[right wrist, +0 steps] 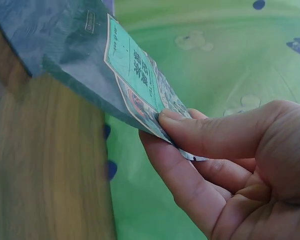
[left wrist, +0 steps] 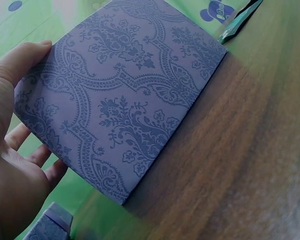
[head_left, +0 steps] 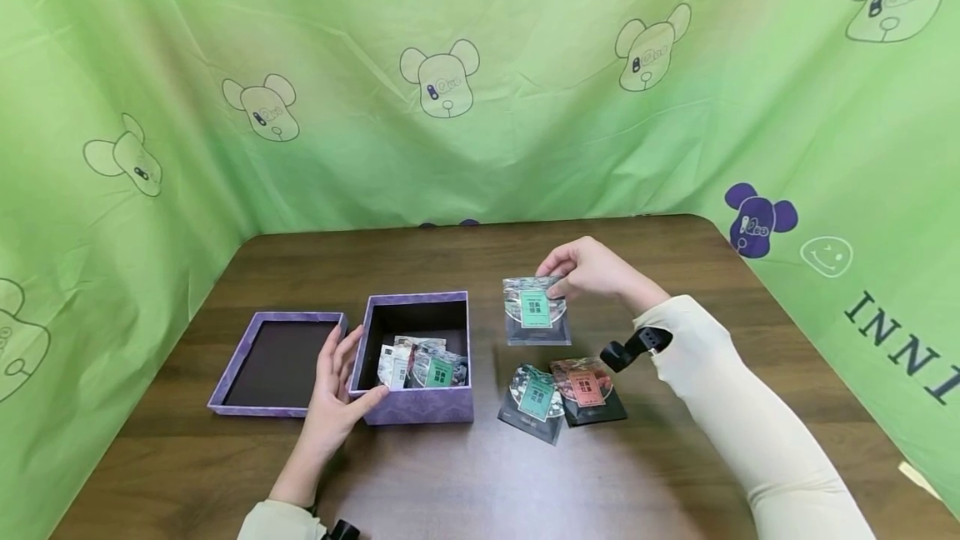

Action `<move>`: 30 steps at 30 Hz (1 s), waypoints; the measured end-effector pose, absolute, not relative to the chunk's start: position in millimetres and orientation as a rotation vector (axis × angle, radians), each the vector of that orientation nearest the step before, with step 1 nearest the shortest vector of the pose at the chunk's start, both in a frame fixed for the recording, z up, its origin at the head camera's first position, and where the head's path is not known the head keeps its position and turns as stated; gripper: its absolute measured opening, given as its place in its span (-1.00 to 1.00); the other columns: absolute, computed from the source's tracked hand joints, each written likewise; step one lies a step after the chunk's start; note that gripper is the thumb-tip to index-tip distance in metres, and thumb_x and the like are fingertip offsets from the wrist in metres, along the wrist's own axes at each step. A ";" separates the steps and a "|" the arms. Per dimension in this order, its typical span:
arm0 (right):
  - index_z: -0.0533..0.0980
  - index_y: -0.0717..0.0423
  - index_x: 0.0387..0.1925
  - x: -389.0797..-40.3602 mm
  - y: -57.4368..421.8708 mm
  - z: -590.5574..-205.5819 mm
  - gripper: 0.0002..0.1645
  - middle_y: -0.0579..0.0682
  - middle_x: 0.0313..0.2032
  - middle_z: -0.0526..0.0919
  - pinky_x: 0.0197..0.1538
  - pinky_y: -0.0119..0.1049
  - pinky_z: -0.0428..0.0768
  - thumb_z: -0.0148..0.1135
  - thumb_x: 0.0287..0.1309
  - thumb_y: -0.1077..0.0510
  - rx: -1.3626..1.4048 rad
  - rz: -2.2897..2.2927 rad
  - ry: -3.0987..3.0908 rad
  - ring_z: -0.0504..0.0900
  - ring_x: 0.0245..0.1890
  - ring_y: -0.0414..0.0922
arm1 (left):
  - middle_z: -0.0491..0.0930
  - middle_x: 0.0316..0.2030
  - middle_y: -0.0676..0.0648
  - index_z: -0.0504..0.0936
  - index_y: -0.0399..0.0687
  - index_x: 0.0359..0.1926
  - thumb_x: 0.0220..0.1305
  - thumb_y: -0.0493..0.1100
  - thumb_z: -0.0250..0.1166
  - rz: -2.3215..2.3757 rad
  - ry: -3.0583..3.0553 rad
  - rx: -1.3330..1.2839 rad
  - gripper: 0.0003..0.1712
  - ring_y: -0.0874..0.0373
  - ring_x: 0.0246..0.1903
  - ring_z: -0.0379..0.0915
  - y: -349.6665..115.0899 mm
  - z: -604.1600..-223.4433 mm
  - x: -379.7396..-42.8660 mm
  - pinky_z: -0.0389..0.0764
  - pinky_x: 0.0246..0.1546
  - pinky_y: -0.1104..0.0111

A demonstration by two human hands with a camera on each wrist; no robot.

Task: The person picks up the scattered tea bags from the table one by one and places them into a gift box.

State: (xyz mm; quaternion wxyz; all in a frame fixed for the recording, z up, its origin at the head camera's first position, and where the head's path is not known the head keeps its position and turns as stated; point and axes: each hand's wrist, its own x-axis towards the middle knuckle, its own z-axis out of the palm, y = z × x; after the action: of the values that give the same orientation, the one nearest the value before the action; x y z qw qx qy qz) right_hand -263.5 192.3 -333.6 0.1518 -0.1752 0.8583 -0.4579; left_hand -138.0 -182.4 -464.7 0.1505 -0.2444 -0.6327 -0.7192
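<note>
In the head view, my right hand (head_left: 588, 267) pinches a tea sachet (head_left: 535, 315) with a green label by its upper right corner, above the table. The right wrist view shows the thumb and fingers of that hand (right wrist: 230, 155) on the edge of the sachet (right wrist: 89, 70). My left hand (head_left: 337, 398) holds the near left corner of an open purple box (head_left: 420, 408), thumb at the front rim and fingers along the side. Several sachets (head_left: 438, 369) lie inside the box. A patterned box wall (left wrist: 119, 95) fills much of the left wrist view.
Left of the box lies its purple-rimmed lid (head_left: 258, 412), dark inside up. A green-labelled sachet (head_left: 534, 407) and a red-labelled sachet (head_left: 588, 390) rest on the wooden table (head_left: 465, 490), partly overlapping. Green curtains (head_left: 525, 148) with mouse-like drawings surround the table.
</note>
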 end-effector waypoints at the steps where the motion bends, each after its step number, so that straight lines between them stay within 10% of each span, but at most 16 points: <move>1: 0.60 0.47 -0.14 -263.7 188.7 -333.2 -0.67 0.18 -0.32 0.74 -0.27 -0.17 0.71 0.38 -0.02 0.50 -0.499 -1.320 2.457 0.68 -0.40 -0.17 | 0.22 0.39 0.04 -0.23 -0.36 0.50 0.04 -0.62 0.33 -2.066 -1.817 -0.704 0.17 0.28 0.37 0.14 -182.4 -464.8 -138.0 0.10 0.33 0.55; 30: 0.58 0.40 -0.33 -242.9 78.9 -353.7 -0.89 0.05 -0.48 0.72 -0.36 -0.16 0.71 0.36 0.08 0.45 -0.624 -1.654 2.201 0.65 -0.56 -0.20 | 0.22 0.40 0.04 -0.20 -0.26 0.51 0.04 -0.65 0.31 -2.059 -1.827 -0.706 0.16 0.27 0.37 0.13 -183.5 -465.7 -138.2 0.07 0.34 0.56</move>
State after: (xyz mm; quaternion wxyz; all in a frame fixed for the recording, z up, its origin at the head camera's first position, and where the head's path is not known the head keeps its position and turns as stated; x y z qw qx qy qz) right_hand -242.9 78.9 -353.7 0.1586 -0.2183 0.7699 -0.5783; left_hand -138.2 -183.5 -465.7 0.1495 -0.2458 -0.6356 -0.7164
